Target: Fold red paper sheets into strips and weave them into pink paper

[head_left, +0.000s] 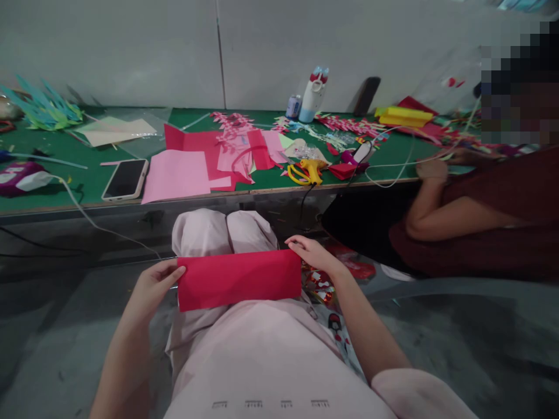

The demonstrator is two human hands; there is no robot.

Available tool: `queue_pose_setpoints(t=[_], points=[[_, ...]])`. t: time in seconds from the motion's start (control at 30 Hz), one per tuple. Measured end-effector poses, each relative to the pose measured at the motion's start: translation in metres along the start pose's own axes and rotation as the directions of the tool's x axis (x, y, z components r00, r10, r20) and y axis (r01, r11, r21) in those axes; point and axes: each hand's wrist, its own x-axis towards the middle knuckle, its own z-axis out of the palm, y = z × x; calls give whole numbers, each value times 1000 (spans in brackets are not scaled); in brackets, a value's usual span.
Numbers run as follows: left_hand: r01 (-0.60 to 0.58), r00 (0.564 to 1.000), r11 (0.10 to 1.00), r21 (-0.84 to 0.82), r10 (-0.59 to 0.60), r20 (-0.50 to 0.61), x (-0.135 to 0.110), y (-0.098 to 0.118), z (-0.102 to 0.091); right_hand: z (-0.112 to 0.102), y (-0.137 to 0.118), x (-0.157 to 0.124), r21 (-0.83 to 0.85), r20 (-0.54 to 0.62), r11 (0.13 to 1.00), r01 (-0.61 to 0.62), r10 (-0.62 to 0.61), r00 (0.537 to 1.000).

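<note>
A long rectangle of red paper point(239, 280) lies across my lap, held at both ends. My left hand point(158, 285) pinches its left edge, thumb on top and the other fingers behind. At the upper right corner, my right hand point(308, 251) grips the paper between thumb and fingers. The sheet looks smooth and fairly flat; whether it is folded double I cannot tell. Beneath it are my knees in pale trousers point(203, 230).
The green table point(174, 132) ahead bears pink paper point(177, 174), a phone point(126, 179), a yellow glue gun point(312, 169), yellow-handled scissors point(297, 174), a can point(293, 106) and a bottle point(312, 96). A co-worker's arm point(458, 218) rests at the right.
</note>
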Motion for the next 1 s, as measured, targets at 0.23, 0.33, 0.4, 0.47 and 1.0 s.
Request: queue_pose_setpoints(t=[0.23,0.33,0.4,0.47,1.0], points=[[-52,998,998,-27,50,-49,-4,2,-1,7,4,1,282,-171,958,59,-11,985],[-26,997,998,-54,22,-69,-5,2,-2,8,4,2,335,-226,936,105,-29,974],[-18,996,998,-65,12,-93,-6,1,-2,8,4,2,350,-244,929,120,-33,969],[-17,994,998,-62,10,-108,-6,-1,-3,9,5,2,346,-255,929,128,-38,966],[-97,995,995,-10,97,-31,-6,56,29,7,-96,25,-205,-78,860,468,-491,868]])
